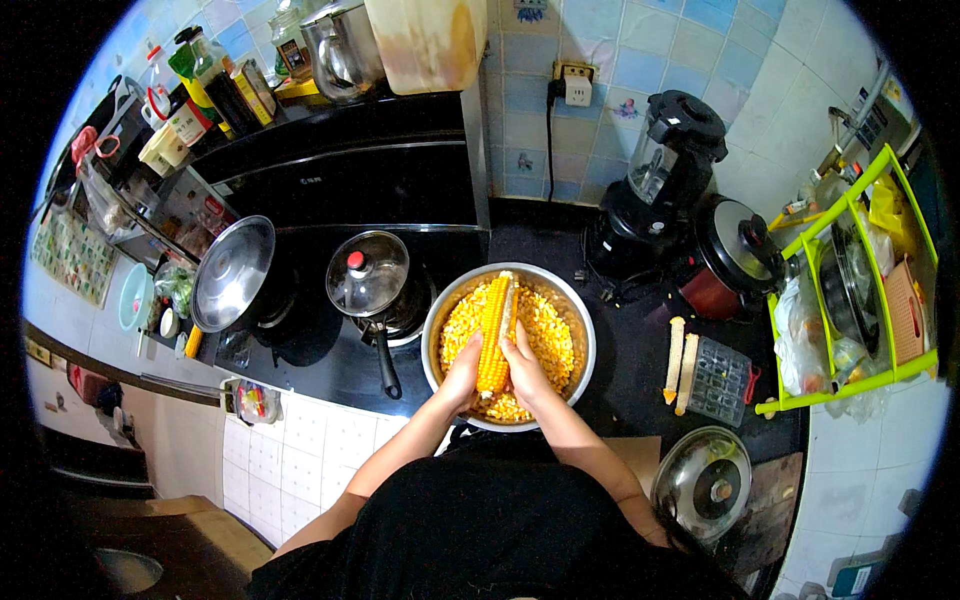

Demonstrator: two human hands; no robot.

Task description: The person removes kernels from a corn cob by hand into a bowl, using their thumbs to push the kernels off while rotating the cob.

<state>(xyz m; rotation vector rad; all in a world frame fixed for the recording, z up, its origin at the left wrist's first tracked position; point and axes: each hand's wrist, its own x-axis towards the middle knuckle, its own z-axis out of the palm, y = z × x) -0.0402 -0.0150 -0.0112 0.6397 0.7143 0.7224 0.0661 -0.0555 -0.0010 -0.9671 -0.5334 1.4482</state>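
Note:
Both hands are over a wide metal basin (583, 322) that holds many loose yellow corn kernels (544, 322). My left hand (463, 369) grips the left side of an ear of corn (493, 337), which is held lengthwise with one end towards me. Along the right side of the ear runs a pale strip of bare cob (510, 304). Whether this strip is part of the same ear or a separate stripped cob, I cannot tell. My right hand (526, 373) is closed around that side, its thumb pressed against the pale strip. The fingers beneath are hidden.
Left of the basin, a lidded saucepan (367, 277) sits on the stove, its handle towards me. Right are two stripped cobs (681, 367), a clear plastic tray (718, 381) and a glass lid (703, 484). Behind stand a blender (656, 180) and an electric cooker (731, 255).

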